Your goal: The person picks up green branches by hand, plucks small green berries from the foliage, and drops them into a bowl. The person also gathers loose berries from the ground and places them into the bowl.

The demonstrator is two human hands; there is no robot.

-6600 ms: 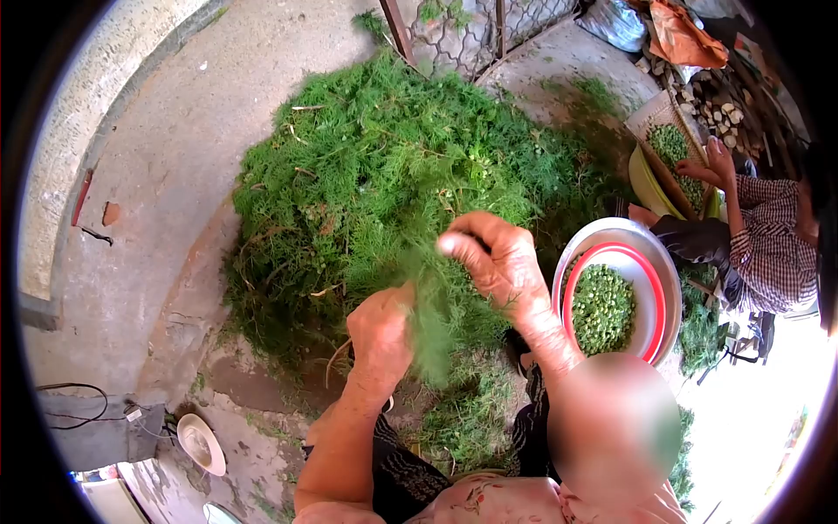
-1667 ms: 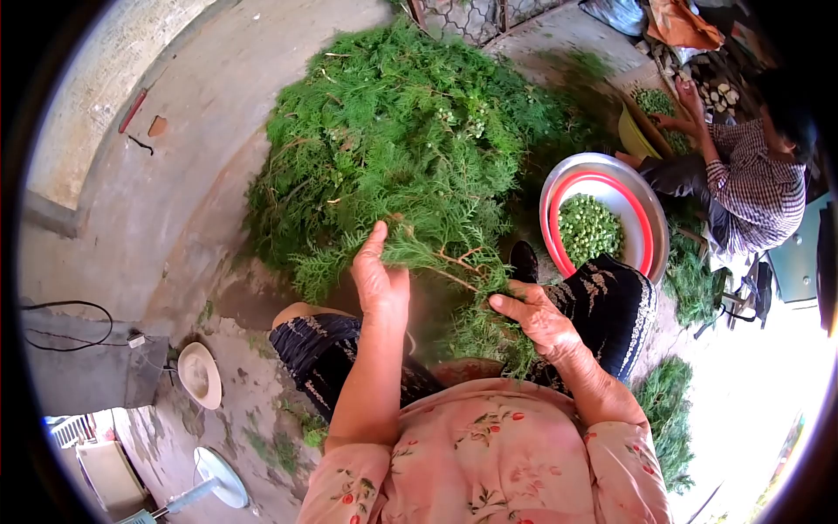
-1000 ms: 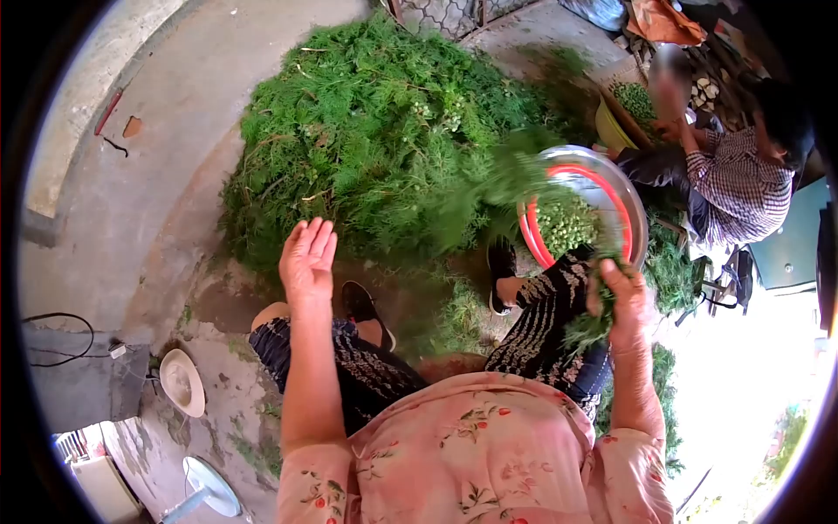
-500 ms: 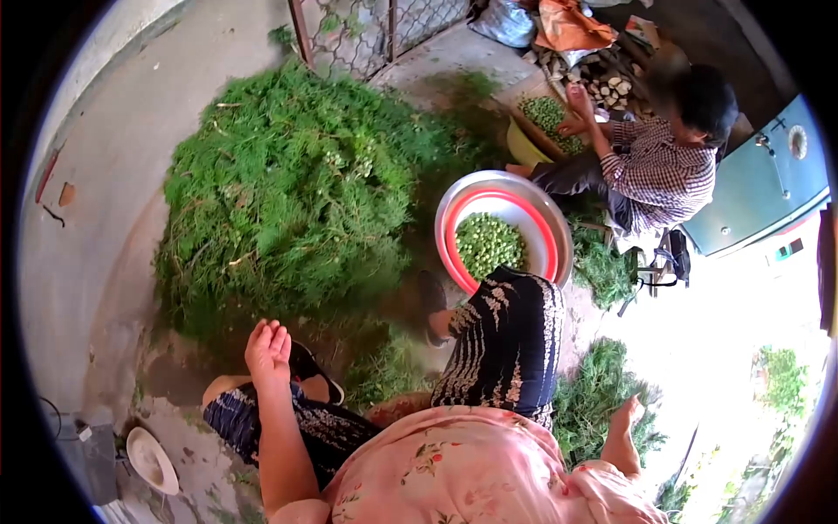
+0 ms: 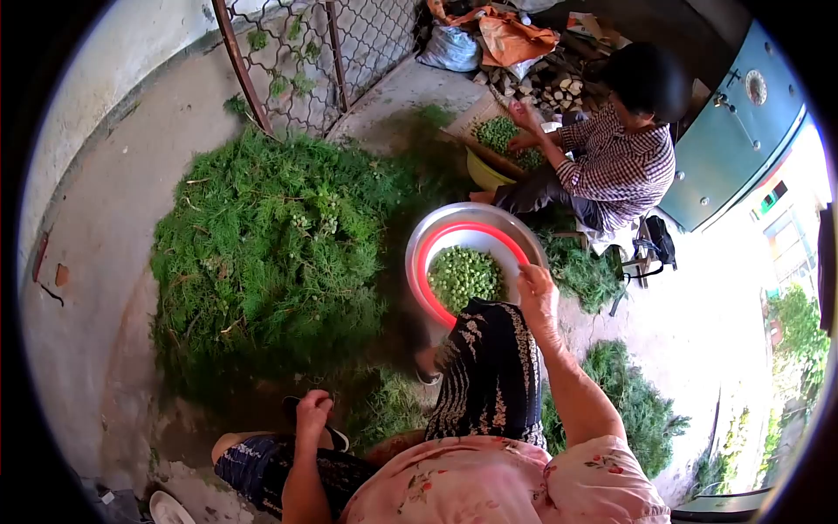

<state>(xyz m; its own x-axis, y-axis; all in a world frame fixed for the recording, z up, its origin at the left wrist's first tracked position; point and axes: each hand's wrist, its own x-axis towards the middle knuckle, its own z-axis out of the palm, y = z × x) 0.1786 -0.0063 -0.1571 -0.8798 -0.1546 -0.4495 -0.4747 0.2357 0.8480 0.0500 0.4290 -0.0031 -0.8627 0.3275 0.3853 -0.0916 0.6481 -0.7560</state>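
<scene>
1. Two bare hands belong to a seated person in a pink floral top and dark patterned trousers. The left hand (image 5: 312,412) lies low beside the knee, close to a black shoe (image 5: 339,437). Its fingers curl loosely, with nothing visible in them.
2. The right hand (image 5: 537,295) reaches past the other knee to the near rim of a round steel basin lined with a red plastic bowl (image 5: 422,262). Its fingers are held together and point down; whether they pinch anything cannot be told.
3. Small round green fruits (image 5: 463,275) cover the bowl's bottom, just beside that hand.
4. The step in hand looks like dropping picked fruits into the bowl. A next move would call for a fresh sprig, and the closest ones lie by the feet.
5. A large heap of feathery green branches (image 5: 262,253) sits left of the bowl on the bare grey concrete floor (image 5: 96,262). A smaller green heap (image 5: 637,410) lies to the right.
6. Farther off, another person in a checked shirt (image 5: 615,166) sits with a hand over a flat tray of the same fruits (image 5: 499,135), which rests on a yellow basin (image 5: 482,170).
7. Behind stand a rusty wire-mesh gate (image 5: 323,52) and a teal metal door (image 5: 742,131), in a sunlit yard.
</scene>
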